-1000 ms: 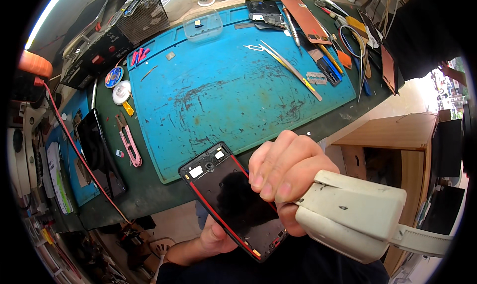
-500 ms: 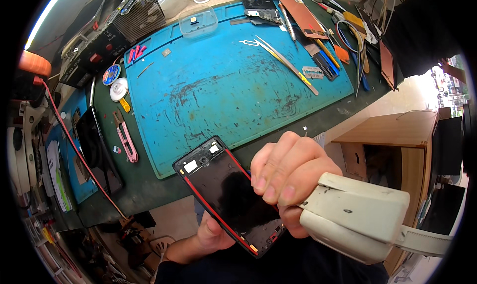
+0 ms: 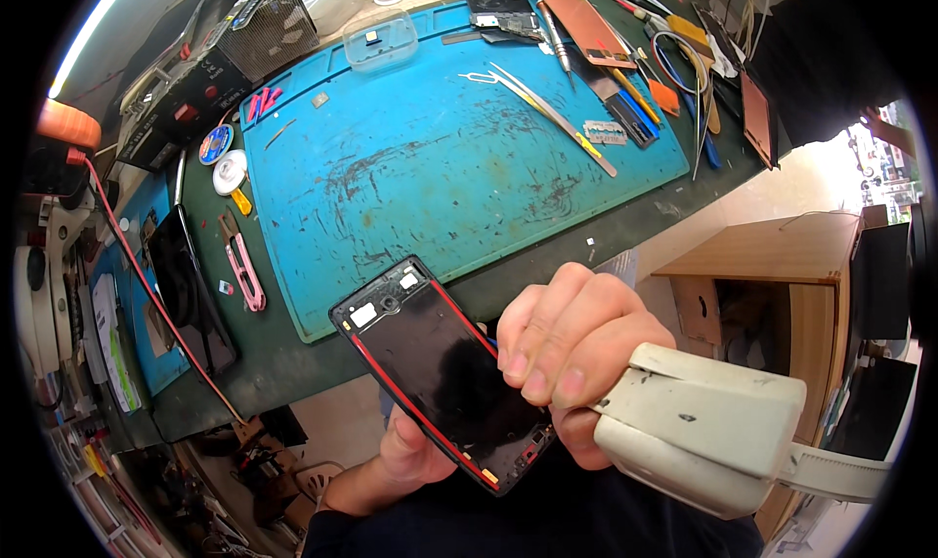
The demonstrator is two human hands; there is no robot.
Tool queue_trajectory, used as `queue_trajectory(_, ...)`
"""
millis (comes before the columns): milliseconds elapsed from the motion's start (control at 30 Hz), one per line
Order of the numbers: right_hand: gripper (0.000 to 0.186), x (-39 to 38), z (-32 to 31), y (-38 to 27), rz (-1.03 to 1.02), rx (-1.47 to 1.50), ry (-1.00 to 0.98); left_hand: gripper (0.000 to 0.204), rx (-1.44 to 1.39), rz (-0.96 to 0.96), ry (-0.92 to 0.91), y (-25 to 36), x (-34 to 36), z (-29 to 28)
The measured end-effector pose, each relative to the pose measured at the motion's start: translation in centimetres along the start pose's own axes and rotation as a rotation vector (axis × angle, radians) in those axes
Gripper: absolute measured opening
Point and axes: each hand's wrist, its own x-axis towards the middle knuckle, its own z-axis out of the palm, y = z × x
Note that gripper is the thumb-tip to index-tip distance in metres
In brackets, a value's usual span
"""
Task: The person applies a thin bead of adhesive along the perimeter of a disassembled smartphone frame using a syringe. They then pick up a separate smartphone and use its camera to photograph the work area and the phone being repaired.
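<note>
A black phone frame with red strips along both long edges lies tilted in my left hand. My thumb is on its lower left edge; the other fingers are hidden beneath it. Close over the right edge of the frame, my right hand is closed, its fingers curled inward. Whatever it grips is out of sight. A beige boxy housing with a ribbed strip covers the right wrist area from view. White pads show near the frame's round camera hole.
Beyond my hands lies a blue work mat with tweezers and a razor blade. Pink cutters rest on the left. A clear box stands at the back, and a wooden cabinet is at right.
The phone frame and the left hand have shifted slightly up and left in the picture, as has the mat. The right hand remains closed in nearly the same place.
</note>
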Motion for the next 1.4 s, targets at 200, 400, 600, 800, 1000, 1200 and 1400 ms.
queue_trajectory(200, 0.014, -0.2, -0.3, -0.5, 0.011, -0.012, -0.012, 0.097, 0.018, 0.008, 0.035, -0.2, -0.1, 0.2)
queue_trajectory(400, 0.015, -0.6, -0.3, -1.0, 0.018, -0.028, -0.001, 0.097, -0.038, 0.007, 0.052, -0.7, -0.3, 0.2)
queue_trajectory(600, 0.017, -1.1, -0.1, -1.3, 0.009, -0.029, 0.031, 0.095, -0.027, 0.078, 0.073, -0.2, 0.9, 1.7)
queue_trajectory(800, 0.019, -1.5, -0.3, -1.4, -0.018, -0.020, 0.046, 0.099, -0.124, 0.060, 0.112, 0.0, 1.1, 1.9)
queue_trajectory(1000, 0.020, -1.9, -0.3, -1.7, -0.025, -0.015, 0.044, 0.101, -0.143, 0.026, 0.151, -0.3, 0.8, 1.9)
queue_trajectory(1200, 0.020, -2.2, -0.8, -2.2, -0.021, -0.014, 0.023, 0.105, -0.120, 0.153, 0.119, -1.0, 1.5, 1.8)
queue_trajectory(1400, 0.019, -2.5, -0.6, -3.1, 0.007, -0.007, 0.047, 0.109, -0.101, 0.167, 0.122, -1.0, 1.7, 2.1)
